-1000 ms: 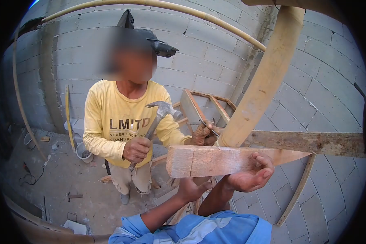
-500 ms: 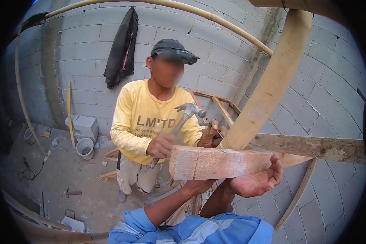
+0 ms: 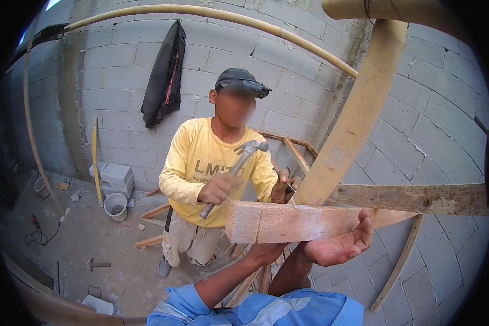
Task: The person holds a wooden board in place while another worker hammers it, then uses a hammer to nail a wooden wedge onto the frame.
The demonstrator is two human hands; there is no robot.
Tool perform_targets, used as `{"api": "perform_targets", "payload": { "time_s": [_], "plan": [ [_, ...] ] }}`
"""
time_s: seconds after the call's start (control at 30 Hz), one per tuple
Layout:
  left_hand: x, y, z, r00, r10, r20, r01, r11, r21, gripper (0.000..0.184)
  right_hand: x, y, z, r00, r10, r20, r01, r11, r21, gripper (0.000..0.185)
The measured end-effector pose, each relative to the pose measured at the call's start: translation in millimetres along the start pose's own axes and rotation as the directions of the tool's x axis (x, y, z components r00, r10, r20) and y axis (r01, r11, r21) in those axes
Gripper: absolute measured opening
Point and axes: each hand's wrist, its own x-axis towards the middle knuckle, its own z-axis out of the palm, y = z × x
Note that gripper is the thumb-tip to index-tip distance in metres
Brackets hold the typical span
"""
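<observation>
A thick wooden beam (image 3: 299, 225), its end toward the left, crosses in front of me. Beneath it is my left hand (image 3: 267, 252), its fingers hidden by the wood. My right hand (image 3: 337, 247) is palm up against the beam's lower edge, open, with its fingers bent upward in front of the wood. Facing me, a co-worker in a yellow shirt (image 3: 201, 157) grips a claw hammer (image 3: 250, 149) in one raised hand. The co-worker's other hand, gloved (image 3: 281, 187), holds a thin metal piece near the foot of a bamboo pole (image 3: 353, 119).
A weathered plank (image 3: 413, 199) runs behind the beam to the right. Bamboo (image 3: 212, 12) spans overhead. On the floor are a bucket (image 3: 116, 206), grey blocks (image 3: 117, 176), another hammer (image 3: 99, 264) and loose timber (image 3: 152, 240). A dark jacket (image 3: 163, 76) hangs on the block wall.
My view has tilted slightly upward. The co-worker has shifted a little right, and the claw hammer sits slightly higher against the surroundings. My hands stay by the beam.
</observation>
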Motion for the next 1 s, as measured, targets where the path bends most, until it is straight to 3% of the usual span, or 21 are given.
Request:
{"api": "perform_targets", "payload": {
  "time_s": [0.17,0.37,0.57,0.67,0.8,1.0],
  "plan": [
    [2,11,-5,0.997,-0.017,-0.079,0.004,0.987,-0.161,0.048,1,3,5,0.998,-0.054,-0.012,0.055,0.998,0.029,0.064],
    [0,7,-10,0.994,-0.091,0.063,0.099,0.986,-0.137,0.050,1,-2,3,1.000,-0.012,-0.003,0.012,1.000,-0.011,0.065],
    [-3,9,-2,0.992,-0.043,-0.116,0.030,0.993,-0.116,0.050,2,-2,1,0.999,-0.015,0.033,0.018,0.997,-0.070,0.062],
    [-6,2,-4,0.997,-0.074,0.037,0.076,0.996,-0.054,0.049,1,-7,-1,0.998,-0.028,0.054,0.033,0.995,-0.095,0.061],
    [-3,10,-8,0.995,-0.105,0.001,0.104,0.986,-0.131,0.047,1,-2,-1,0.999,-0.022,0.042,0.022,1.000,-0.010,0.060],
    [-6,-2,1,0.998,-0.056,-0.027,0.053,0.995,-0.082,0.044,2,-5,-4,0.997,-0.031,0.068,0.038,0.994,-0.102,0.059]
  ]
}}
